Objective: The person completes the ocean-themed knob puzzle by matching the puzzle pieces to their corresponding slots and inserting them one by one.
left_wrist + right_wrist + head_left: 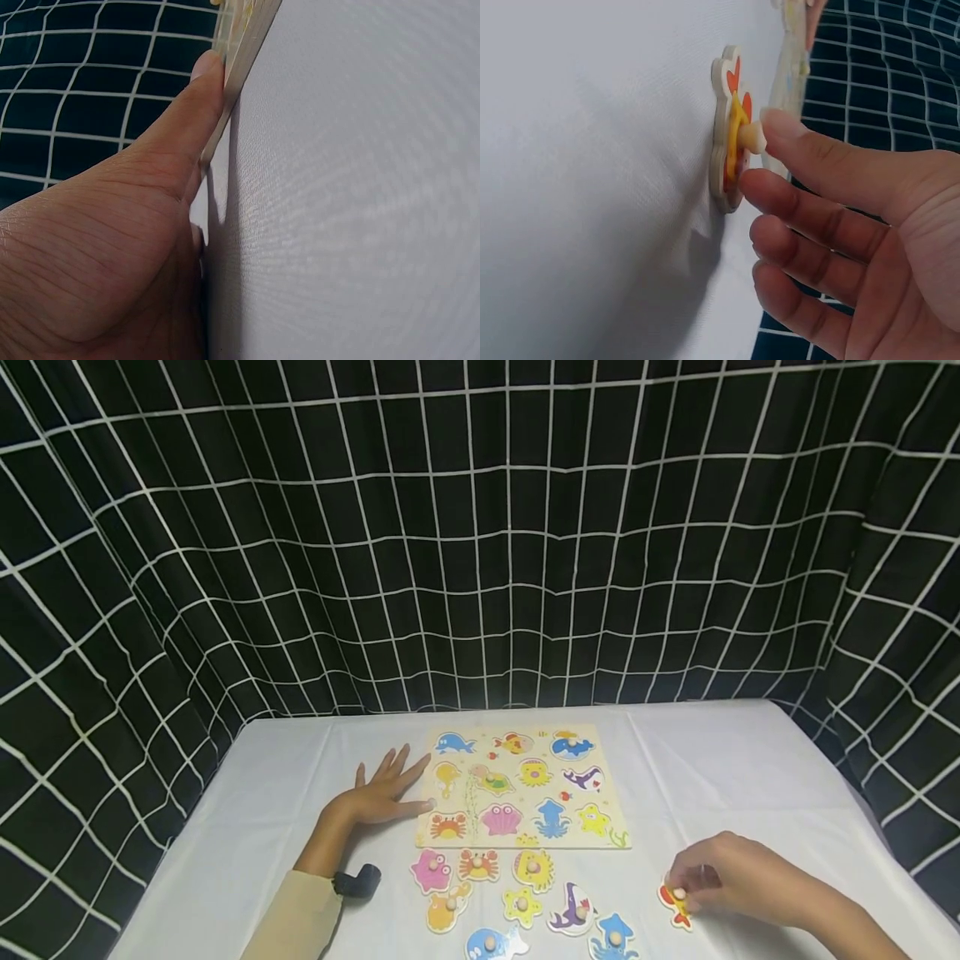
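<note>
My left hand [382, 797] lies with fingers spread at the left side of a wooden puzzle board [551, 843]. The thumb [202, 82] rests against the board's edge in the left wrist view. My right hand [738, 877] is at a red-and-yellow fish puzzle piece [678, 912] on the white cloth, right of the board. In the right wrist view, the thumb tip [784, 127] is right at the piece's round knob [751, 138], and the index fingertip lies just below it, with a gap between them. The other fingers are loosely bent.
Several knobbed pieces lie in front of the board, among them a pink shell [429, 877], crab [487, 870], yellow star [534, 906], purple shark [562, 920], blue whale [476, 950] and squid [603, 939]. A turtle [497, 784] sits on the board. Black gridded curtain [487, 568] surrounds the table.
</note>
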A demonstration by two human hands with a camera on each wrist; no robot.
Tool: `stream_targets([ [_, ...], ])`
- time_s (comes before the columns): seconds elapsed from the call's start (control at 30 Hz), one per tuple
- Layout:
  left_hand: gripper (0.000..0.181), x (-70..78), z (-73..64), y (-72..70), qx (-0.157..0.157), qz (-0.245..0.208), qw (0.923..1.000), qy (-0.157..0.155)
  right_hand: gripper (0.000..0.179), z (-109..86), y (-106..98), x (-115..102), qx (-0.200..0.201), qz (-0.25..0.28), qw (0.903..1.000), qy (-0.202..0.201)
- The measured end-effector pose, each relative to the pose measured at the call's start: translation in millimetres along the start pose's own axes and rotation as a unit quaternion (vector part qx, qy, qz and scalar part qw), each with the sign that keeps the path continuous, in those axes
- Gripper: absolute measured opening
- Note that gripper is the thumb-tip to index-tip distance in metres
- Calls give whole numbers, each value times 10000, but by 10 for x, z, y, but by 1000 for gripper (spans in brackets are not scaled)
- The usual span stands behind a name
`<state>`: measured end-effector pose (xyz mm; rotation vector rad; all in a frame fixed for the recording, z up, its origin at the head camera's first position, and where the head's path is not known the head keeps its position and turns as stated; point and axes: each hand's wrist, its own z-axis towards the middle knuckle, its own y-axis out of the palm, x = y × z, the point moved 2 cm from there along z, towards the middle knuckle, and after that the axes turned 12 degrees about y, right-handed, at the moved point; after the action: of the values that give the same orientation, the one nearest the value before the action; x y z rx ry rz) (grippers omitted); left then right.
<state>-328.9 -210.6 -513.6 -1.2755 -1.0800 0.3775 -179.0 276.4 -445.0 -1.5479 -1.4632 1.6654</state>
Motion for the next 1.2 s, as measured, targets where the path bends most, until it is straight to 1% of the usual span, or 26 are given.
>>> stream_targets([
  [0.1, 95, -30, 14, 20, 63, -8, 10000, 26, 20, -4, 12, 6, 63, -20, 10000, -54],
  [0.13, 95, -54, 23, 38, 30, 40, 10000, 3, 20, 1, 19, 4, 63, -42, 10000, -49],
  [0.3, 95, -131, 62, 80, -26, 96, 9999, -43, 25, 35, 50, -5, 7, -150, 9999, 56],
  [0.43, 93, -149, 75, 81, 6, 111, 9999, -77, 27, 65, 64, -33, 29, -276, 9994, 218],
  [0.57, 94, -102, 62, 57, -29, 78, 9999, -90, 28, 83, 72, -65, 49, -427, 9983, 404],
  [0.67, 96, -33, 26, 17, -95, 67, 9999, -99, 28, 83, 72, -84, 69, -541, 9975, 438],
  [0.77, 96, 39, -12, -35, -16, -12, 10000, -45, 27, 85, 73, -88, 79, -544, 9980, 326],
  [0.9, 96, 73, -31, -59, 111, -155, 9998, 52, 27, 89, 64, -79, 77, -466, 9989, 30],
  [0.97, 96, 70, -31, -49, 115, -159, 9998, 40, 27, 92, 55, -75, 33, -437, 9990, -58],
  [1.03, 96, 82, -35, -48, 40, -78, 10000, -40, 27, 95, 45, -73, -9, -403, 9991, -153],
  [1.13, 95, 100, -40, -53, 3, -12, 10000, -84, 27, 104, 38, -76, -101, -371, 9992, -113],
  [1.2, 95, 130, -48, -75, -10, -51, 9999, -90, 28, 102, 35, -81, -132, -353, 9992, -94],
])
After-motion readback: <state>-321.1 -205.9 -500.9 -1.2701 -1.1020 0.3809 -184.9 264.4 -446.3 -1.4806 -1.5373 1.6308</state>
